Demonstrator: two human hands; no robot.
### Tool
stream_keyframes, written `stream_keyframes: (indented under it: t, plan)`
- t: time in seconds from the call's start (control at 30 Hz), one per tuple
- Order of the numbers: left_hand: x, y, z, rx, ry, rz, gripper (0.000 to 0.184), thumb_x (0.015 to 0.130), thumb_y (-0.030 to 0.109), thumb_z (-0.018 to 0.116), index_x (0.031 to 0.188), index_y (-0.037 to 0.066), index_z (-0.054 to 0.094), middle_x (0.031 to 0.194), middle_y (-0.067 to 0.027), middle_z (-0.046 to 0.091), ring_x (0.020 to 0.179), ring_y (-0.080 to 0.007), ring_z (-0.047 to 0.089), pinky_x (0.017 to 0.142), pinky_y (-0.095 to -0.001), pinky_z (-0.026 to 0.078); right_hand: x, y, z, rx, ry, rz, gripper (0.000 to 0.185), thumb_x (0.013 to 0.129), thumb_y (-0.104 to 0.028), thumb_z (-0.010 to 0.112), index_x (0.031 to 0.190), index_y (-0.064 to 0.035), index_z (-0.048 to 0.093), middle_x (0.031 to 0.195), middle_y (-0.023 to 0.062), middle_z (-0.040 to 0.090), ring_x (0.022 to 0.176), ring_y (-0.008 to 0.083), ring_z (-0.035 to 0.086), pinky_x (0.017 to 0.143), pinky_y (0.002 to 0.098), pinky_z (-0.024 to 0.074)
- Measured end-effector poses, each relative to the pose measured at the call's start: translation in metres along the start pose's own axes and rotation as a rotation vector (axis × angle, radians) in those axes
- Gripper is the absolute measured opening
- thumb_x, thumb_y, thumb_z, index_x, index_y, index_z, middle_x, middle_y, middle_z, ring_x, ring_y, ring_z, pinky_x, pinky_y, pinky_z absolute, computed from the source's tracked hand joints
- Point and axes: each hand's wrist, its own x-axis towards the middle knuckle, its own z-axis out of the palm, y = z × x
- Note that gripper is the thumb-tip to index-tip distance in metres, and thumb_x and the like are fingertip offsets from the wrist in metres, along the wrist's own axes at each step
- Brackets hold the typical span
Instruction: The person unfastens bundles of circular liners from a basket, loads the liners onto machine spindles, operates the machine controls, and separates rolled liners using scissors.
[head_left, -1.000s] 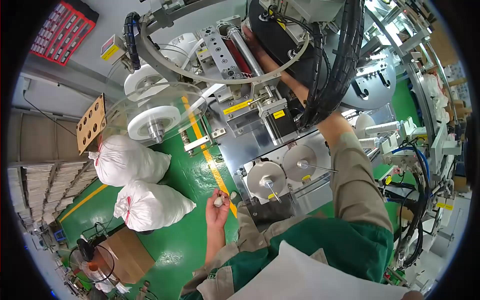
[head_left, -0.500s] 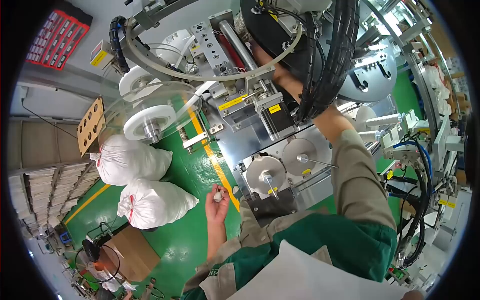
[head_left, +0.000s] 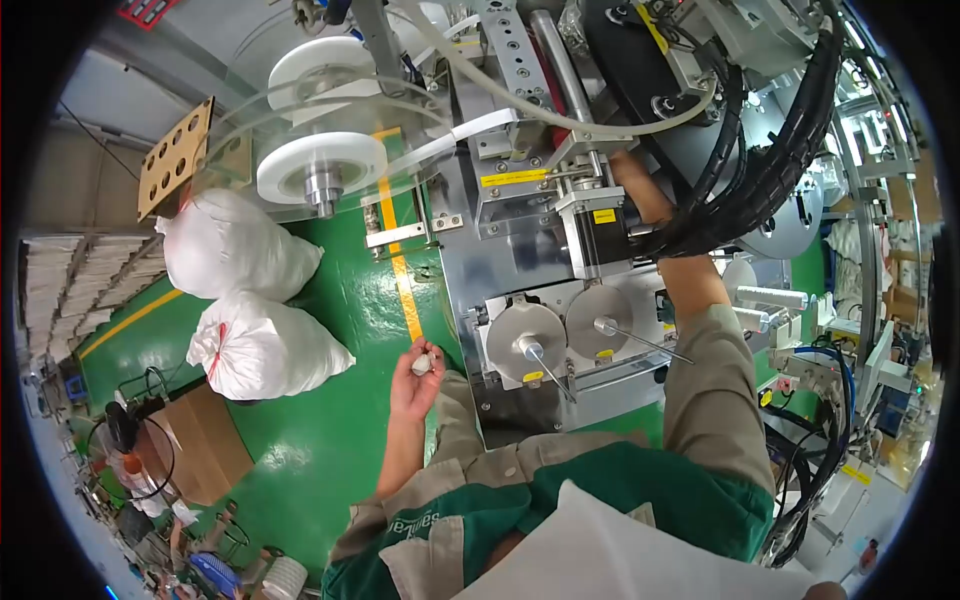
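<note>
My left hand (head_left: 408, 392) is raised over the green floor at the machine's left side, palm up. Its fingers are curled round a small whitish lump (head_left: 422, 365), whose kind I cannot make out. My right arm reaches under the thick black cable bundle (head_left: 760, 190) into the machine. The wrist of my right hand (head_left: 640, 185) shows beside the motor block (head_left: 600, 225) and a metal roller (head_left: 562, 65); the fingers are hidden behind machine parts. Below that arm are two grey discs (head_left: 525, 342) with metal rods.
White reels (head_left: 320, 168) feed a white strip at the upper left. Two stuffed white sacks (head_left: 265, 345) stand on the floor, near a brown cardboard sheet (head_left: 205, 445). A perforated tan plate (head_left: 175, 160) juts out above them. More machinery with cables (head_left: 835, 390) is on the right.
The view has shifted, so the machine appears further right and the sacks further left. My left hand still holds the whitish lump, and my right arm is still inside the machine.
</note>
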Motion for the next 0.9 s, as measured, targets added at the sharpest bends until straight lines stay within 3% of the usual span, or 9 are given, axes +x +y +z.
stream_keyframes:
  t: [0.23, 0.33, 0.43, 0.6, 0.7, 0.77, 0.83, 0.9]
  plan:
    - [-0.004, 0.011, 0.004, 0.007, 0.021, 0.019, 0.021, 0.087, 0.004, 0.054, 0.107, -0.003, 0.052, 0.095, -0.0120, 0.057, 0.091, -0.0241, 0.057, 0.079, -0.0329, 0.053, -0.016, 0.015, -0.014, -0.157, 0.003, -0.028, 0.032, 0.088, -0.018, 0.056, 0.114, 0.0001, 0.052, 0.118, 0.0112, 0.054, 0.110, 0.0200, 0.049, 0.093, 0.0304, 0.0366]
    - [0.002, 0.015, 0.009, 0.055, 0.027, 0.040, 0.020, 0.086, 0.003, 0.055, 0.105, -0.004, 0.053, 0.095, -0.0117, 0.057, 0.091, -0.0230, 0.057, 0.075, -0.0309, 0.052, -0.015, 0.022, -0.014, -0.196, 0.004, -0.048, 0.029, 0.087, -0.017, 0.058, 0.111, -0.0003, 0.054, 0.116, 0.0112, 0.055, 0.107, 0.0203, 0.051, 0.091, 0.0304, 0.0384]
    - [0.025, 0.012, 0.031, 0.247, -0.116, 0.015, 0.020, 0.084, 0.003, 0.054, 0.103, -0.004, 0.056, 0.094, -0.0106, 0.057, 0.086, -0.0203, 0.057, 0.067, -0.0278, 0.049, -0.018, 0.029, -0.009, -0.236, 0.006, -0.082, 0.026, 0.086, -0.015, 0.060, 0.107, -0.0008, 0.057, 0.113, 0.0112, 0.056, 0.104, 0.0205, 0.052, 0.088, 0.0305, 0.0402]
    - [0.068, -0.034, 0.128, 0.748, -0.156, -0.002, 0.021, 0.084, 0.004, 0.050, 0.102, -0.004, 0.059, 0.091, -0.0093, 0.058, 0.075, -0.0165, 0.056, 0.057, -0.0241, 0.045, -0.022, 0.044, -0.001, -0.319, 0.061, -0.190, 0.021, 0.083, -0.012, 0.064, 0.101, -0.0015, 0.061, 0.109, 0.0112, 0.058, 0.100, 0.0209, 0.055, 0.084, 0.0306, 0.0432]
    - [0.121, -0.058, 0.150, 0.408, -0.287, -0.285, 0.024, 0.081, -0.004, 0.051, 0.104, -0.002, 0.058, 0.091, -0.0101, 0.058, 0.075, -0.0175, 0.057, 0.053, -0.0218, 0.044, -0.006, 0.072, -0.004, -0.438, 0.128, -0.434, 0.018, 0.082, -0.011, 0.066, 0.097, -0.0019, 0.063, 0.106, 0.0112, 0.060, 0.097, 0.0212, 0.057, 0.081, 0.0306, 0.0450]
    - [0.141, -0.068, 0.163, 0.160, -0.281, -0.445, 0.027, 0.080, -0.009, 0.051, 0.105, -0.001, 0.057, 0.091, -0.0110, 0.059, 0.074, -0.0190, 0.057, 0.053, -0.0219, 0.045, 0.020, 0.116, -0.010, -0.581, 0.265, -0.834, 0.016, 0.081, -0.010, 0.068, 0.095, -0.0022, 0.065, 0.104, 0.0112, 0.061, 0.095, 0.0213, 0.058, 0.080, 0.0307, 0.0462]
    - [0.155, -0.077, 0.168, 0.201, -0.337, -0.390, 0.027, 0.083, -0.006, 0.050, 0.109, -0.001, 0.055, 0.093, -0.0114, 0.060, 0.077, -0.0186, 0.058, 0.056, -0.0246, 0.049, -0.011, 0.076, 0.001, -0.466, 0.024, -0.341, 0.025, 0.081, -0.016, 0.067, 0.103, -0.0028, 0.063, 0.109, 0.0115, 0.061, 0.099, 0.0210, 0.057, 0.084, 0.0319, 0.0447]
    - [0.174, -0.085, 0.166, 0.288, -0.305, -0.275, 0.025, 0.085, -0.004, 0.050, 0.111, -0.002, 0.053, 0.095, -0.0115, 0.061, 0.080, -0.0194, 0.061, 0.061, -0.0282, 0.053, -0.026, 0.061, 0.006, -0.421, -0.100, -0.136, 0.035, 0.082, -0.022, 0.066, 0.111, -0.0034, 0.061, 0.114, 0.0118, 0.061, 0.104, 0.0207, 0.056, 0.089, 0.0331, 0.0433]
